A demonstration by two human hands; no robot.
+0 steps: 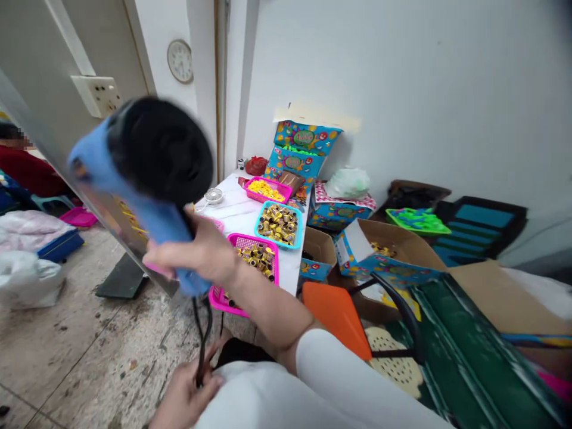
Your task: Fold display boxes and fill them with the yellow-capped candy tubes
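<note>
Nearest the viewer, the person's left hand [185,396] sits at the bottom of the frame, its fingers closed narrowly around a thin black rubber-coated cord [201,339], seemingly to keep the slack under control. The right hand [192,253] extends from a white sleeve [339,381], its fingers wrapped firmly around the handle of a blue hair dryer with a round black nozzle [156,155]. The dryer is blurred and raised left of centre, in front of a tall, tilted, mirror-like panel [111,238].

Just beyond the hands, a white table [232,208] holds a magenta plastic basket [232,238] and a teal plastic tray [277,223], both filled with small gold-and-black cylinders. A pink tray of yellow pieces [267,189] stands farther along, the three apparently grouped for sorting within reach. To the right lie an orange plastic seat [335,316] and open cardboard boxes [393,244]. Colourful printed cartons [304,137] are stacked against the far wall, apparently for storage. A round wall clock [180,61] hangs at upper left.
</note>
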